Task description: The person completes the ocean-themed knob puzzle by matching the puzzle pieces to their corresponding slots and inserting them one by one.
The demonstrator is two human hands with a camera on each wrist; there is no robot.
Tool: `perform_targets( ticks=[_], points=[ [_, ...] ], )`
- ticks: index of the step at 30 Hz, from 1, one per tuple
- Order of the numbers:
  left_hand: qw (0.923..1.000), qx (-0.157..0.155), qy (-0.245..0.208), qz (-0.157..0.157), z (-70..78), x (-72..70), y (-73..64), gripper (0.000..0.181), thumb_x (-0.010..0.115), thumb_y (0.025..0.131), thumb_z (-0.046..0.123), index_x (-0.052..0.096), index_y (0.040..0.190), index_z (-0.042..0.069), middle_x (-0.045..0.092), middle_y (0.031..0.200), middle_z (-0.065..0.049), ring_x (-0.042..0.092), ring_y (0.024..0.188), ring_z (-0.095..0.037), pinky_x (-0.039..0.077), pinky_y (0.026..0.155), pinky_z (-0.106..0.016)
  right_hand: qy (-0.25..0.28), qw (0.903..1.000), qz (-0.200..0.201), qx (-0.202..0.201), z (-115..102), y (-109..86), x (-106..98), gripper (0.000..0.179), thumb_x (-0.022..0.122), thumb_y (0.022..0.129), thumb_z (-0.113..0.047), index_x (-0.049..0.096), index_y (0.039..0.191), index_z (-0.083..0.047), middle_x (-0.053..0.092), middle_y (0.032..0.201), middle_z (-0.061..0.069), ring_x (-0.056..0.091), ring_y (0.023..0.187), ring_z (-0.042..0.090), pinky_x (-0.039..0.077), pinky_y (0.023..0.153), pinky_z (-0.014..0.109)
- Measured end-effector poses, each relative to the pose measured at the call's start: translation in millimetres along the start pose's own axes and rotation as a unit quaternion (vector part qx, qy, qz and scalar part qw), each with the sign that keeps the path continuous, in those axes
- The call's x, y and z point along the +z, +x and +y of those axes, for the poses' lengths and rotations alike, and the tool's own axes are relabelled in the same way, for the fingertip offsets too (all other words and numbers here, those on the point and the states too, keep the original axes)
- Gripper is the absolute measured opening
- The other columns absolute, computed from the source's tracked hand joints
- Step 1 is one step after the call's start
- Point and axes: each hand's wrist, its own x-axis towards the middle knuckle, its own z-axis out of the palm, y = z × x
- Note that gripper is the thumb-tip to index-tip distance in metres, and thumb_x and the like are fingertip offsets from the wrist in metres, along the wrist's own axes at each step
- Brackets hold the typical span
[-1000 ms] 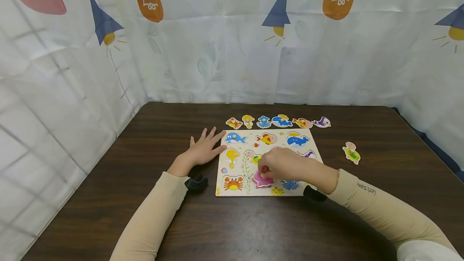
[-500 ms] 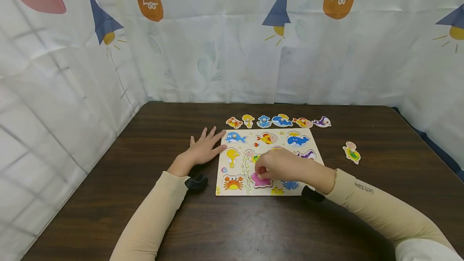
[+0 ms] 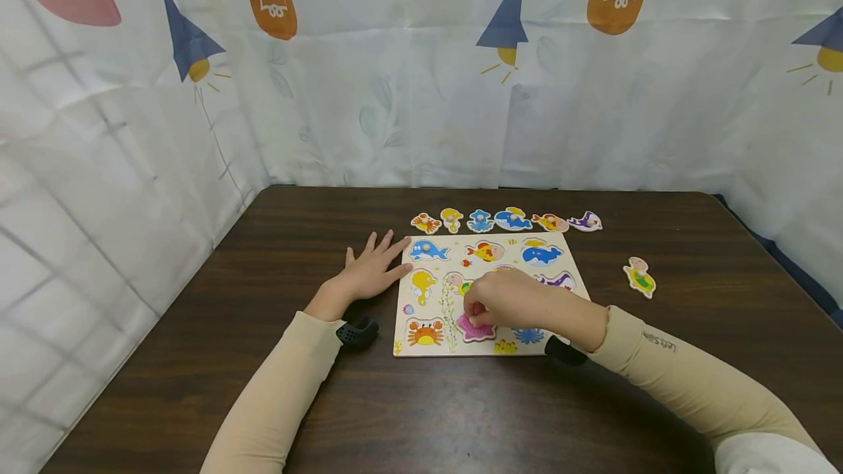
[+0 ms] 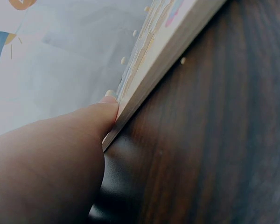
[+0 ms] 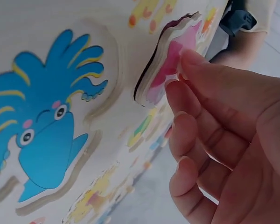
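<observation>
On the table lies a pale wooden peg puzzle board (image 3: 428,311) with printed sea animals. My right hand (image 3: 510,302) pinches a pink puzzle piece (image 3: 477,329) between thumb and index finger, low in the middle of the board. From the right wrist view, the pink piece (image 5: 172,63) looks slightly raised off the board's face, its layered edge showing; the curled fingers hide its knob. Beside it is the blue octopus picture (image 5: 51,121). My left hand (image 3: 365,273) rests with spread fingers at the board's left side. Its thumb (image 4: 107,107) touches the board edge.
Behind the board stands a row of loose pieces: crab (image 3: 425,223), seahorse (image 3: 451,220), octopus (image 3: 480,222), whale (image 3: 513,220), fish (image 3: 550,223) and a purple one (image 3: 586,222). A turtle piece (image 3: 639,277) lies to the right. The dolphin (image 3: 428,250) sits in its slot.
My right hand has shifted slightly left with the pink piece, which now appears flatter over the board. The left hand has stayed in place.
</observation>
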Motion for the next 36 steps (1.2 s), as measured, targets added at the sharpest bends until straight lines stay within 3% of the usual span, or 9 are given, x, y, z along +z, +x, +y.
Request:
perform_targets(
  ticks=[6, 18, 27, 36],
  points=[
    [1.0, 0.0, 0.002, 0.0, 0.1, -0.1, 0.1, 0.07, 0.043, 0.108, 0.052, 0.018, 0.167, 0.023, 0.003, 0.171, -0.015, -0.005, 0.155, -0.043, -0.005, 0.111, -0.077, 0.006, 0.9997, -0.011, 0.019, -2, -0.5, 0, 0.007, 0.083, 0.089, -0.023, 0.082, 0.094, -0.018, 0.063, 0.071, -0.015, 0.054, 0.069, 0.007, 0.048, 0.067, 0.028],
    [1.0, 0.0, -0.001, -0.002, -0.7, 0.4, -0.5, 0.071, 0.043, 0.108, 0.054, 0.017, 0.167, 0.025, 0.002, 0.171, -0.014, -0.006, 0.155, -0.042, -0.005, 0.11, -0.078, 0.015, 0.9998, -0.001, 0.01, 2, -2.2, 4, 0.008, 0.083, 0.089, -0.023, 0.082, 0.095, -0.018, 0.061, 0.071, -0.015, 0.053, 0.069, 0.008, 0.047, 0.065, 0.027],
    [1.0, -0.002, -0.003, -0.003, 0.3, 0.1, -0.8, 0.071, 0.043, 0.107, 0.054, 0.018, 0.167, 0.024, 0.003, 0.171, -0.014, -0.007, 0.155, -0.042, -0.006, 0.111, -0.077, 0.019, 0.9996, 0.018, -0.011, 7, -7.4, 5, 0.01, 0.083, 0.089, -0.022, 0.082, 0.098, -0.017, 0.064, 0.075, -0.016, 0.053, 0.07, 0.005, 0.047, 0.067, 0.026],
    [1.0, 0.001, 0.0, 0.0, 0.2, 0.6, -0.9, 0.071, 0.043, 0.108, 0.054, 0.018, 0.167, 0.024, 0.003, 0.171, -0.014, -0.006, 0.155, -0.043, -0.006, 0.11, -0.077, 0.018, 0.9985, 0.049, -0.017, 13, -21.4, -7, 0.011, 0.082, 0.09, -0.02, 0.08, 0.101, -0.017, 0.065, 0.079, -0.015, 0.055, 0.073, 0.006, 0.048, 0.066, 0.026]
  ],
)
